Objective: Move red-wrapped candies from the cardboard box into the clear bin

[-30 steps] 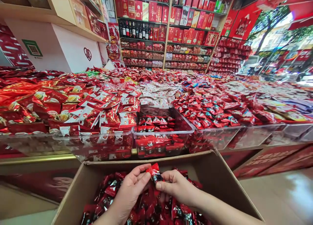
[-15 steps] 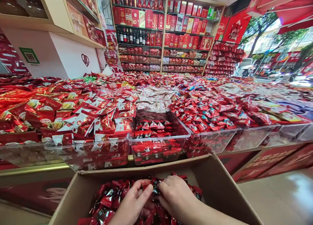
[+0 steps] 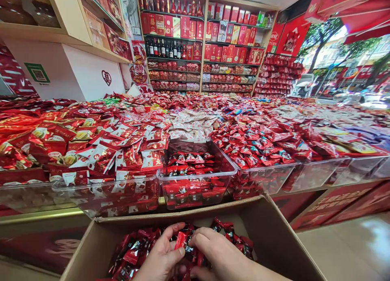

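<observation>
A brown cardboard box sits open just below me, filled with small red-and-black candy packets. Both hands are inside it, close together. My left hand and my right hand pinch a small bunch of those packets between their fingertips, low over the pile. Just beyond the box stands a clear plastic bin, partly filled with the same red-and-black packets.
A wide counter of clear bins heaped with red wrapped sweets runs left to right. Behind it, shelves hold red gift boxes and bottles. Tiled floor lies to the right, and a street shows at the far right.
My hands have dropped from holding one packet above the box down into the pile, where they now gather packets. The camera tilted slightly up.
</observation>
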Demonstrator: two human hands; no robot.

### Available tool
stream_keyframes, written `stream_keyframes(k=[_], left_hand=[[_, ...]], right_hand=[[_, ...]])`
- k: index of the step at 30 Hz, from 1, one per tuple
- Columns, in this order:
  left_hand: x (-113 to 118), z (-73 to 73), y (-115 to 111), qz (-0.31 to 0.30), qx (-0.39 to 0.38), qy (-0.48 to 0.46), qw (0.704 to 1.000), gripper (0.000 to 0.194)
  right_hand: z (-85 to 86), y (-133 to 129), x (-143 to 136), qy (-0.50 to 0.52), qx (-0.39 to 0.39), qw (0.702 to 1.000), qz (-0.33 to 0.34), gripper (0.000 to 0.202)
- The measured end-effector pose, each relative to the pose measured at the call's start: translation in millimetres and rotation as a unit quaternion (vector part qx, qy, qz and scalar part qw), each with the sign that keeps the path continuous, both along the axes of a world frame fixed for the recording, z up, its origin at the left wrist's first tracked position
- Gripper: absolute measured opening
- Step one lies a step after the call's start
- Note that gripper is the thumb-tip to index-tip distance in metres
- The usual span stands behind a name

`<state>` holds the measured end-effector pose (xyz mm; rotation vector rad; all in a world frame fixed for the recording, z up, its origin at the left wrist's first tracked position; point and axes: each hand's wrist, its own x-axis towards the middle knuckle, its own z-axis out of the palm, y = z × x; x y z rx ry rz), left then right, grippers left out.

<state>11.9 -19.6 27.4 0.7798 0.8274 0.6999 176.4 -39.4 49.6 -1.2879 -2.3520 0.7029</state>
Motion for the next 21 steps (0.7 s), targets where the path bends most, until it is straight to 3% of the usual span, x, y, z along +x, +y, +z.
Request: stream_keyframes(k=[4,9,12,15,21], left_hand=[[-0.1,-0.8,0.4,0.010,-0.005,0.015,1.000,0.057],[-2.9,-1.3,3.0,0.016,0.014,0.059,0.998,0.053],[-4.7,-3.8,5.2,0.005,0.018,0.069,0.997,0.052],[-5.1,-4.4,6.2,-0.012,0.011,0.086,0.996,0.051],[-2.1,8.1,2.6,-0.020,-0.012,0.105,0.994,0.051]], right_hand=[[-1.3,0.4,0.9,0.001,-0.019,1.000,-0.005,0.037],[1.7,1.6,5.3,0.056,0.010,0.995,0.087,0.046],[-0.7,1.8,4.9,0.031,0.054,0.990,0.125,0.035],[-5.5,1.5,2.6,0.002,0.103,0.988,0.118,0.023],[-11.5,2.6,1.0,0.002,0.220,0.970,0.102,0.007]])
